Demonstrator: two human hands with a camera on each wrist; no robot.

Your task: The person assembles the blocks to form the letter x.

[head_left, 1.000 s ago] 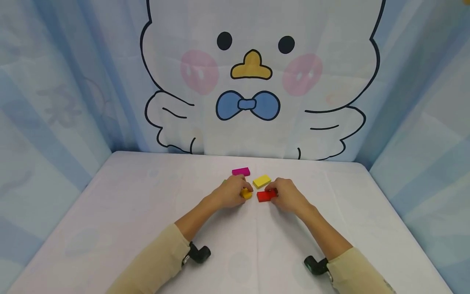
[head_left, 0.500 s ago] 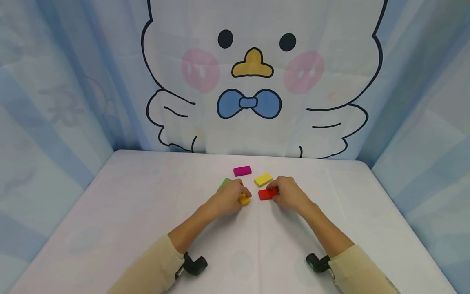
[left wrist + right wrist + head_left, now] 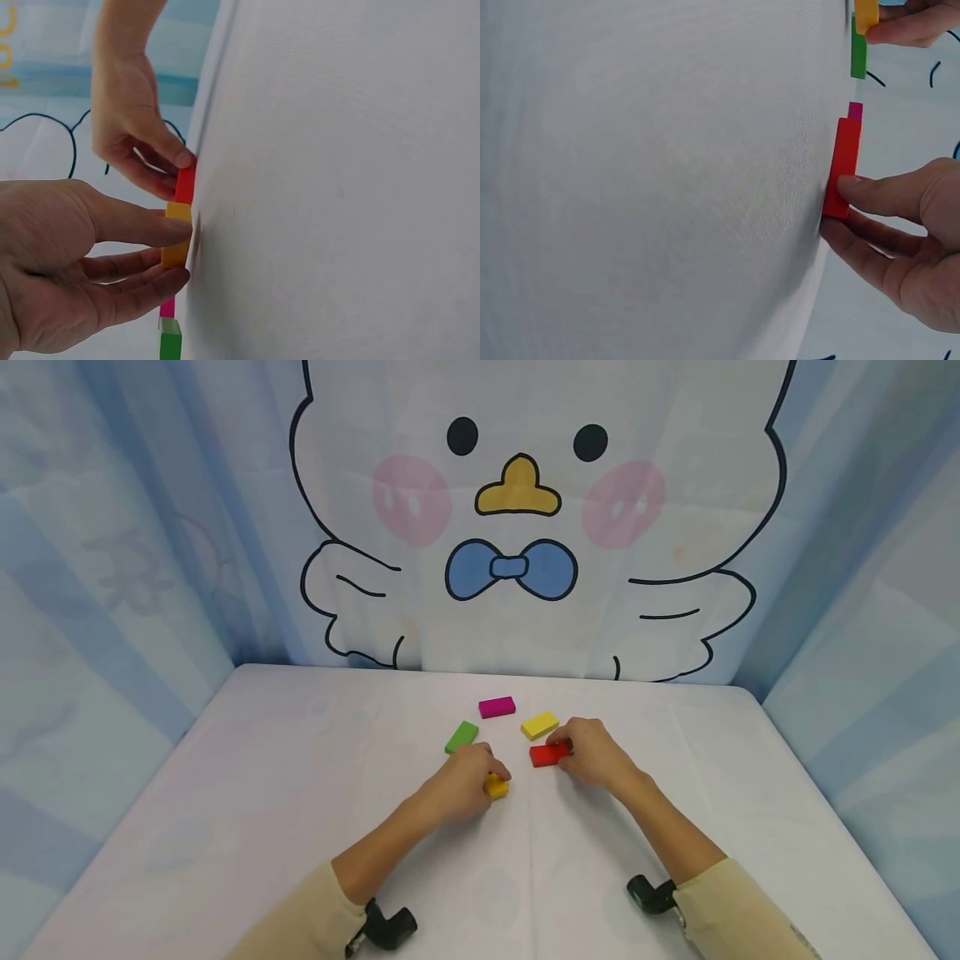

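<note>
My left hand (image 3: 463, 782) pinches an orange-yellow block (image 3: 177, 234) between thumb and fingers, low over the white tabletop. At the right, my right hand (image 3: 595, 753) grips one end of a red block (image 3: 843, 161), the thumb lying on its side in the right wrist view. Just beyond the left hand lies a green block (image 3: 462, 737). A yellow block (image 3: 540, 725) sits behind the red one. Farthest back is a magenta block (image 3: 497, 707). The palm sides of both hands are hidden in the head view.
The white table (image 3: 225, 810) spreads toward me and to both sides. A curtain with a cartoon character (image 3: 517, 627) hangs behind its back edge. Blue-white curtains stand left and right. A black wrist camera (image 3: 391, 928) is strapped at the left sleeve, another camera (image 3: 651, 894) at the right.
My left hand has drawn the orange-yellow block toward me and slightly left, uncovering the green block. The right hand stays on the red block in nearly the same place.
</note>
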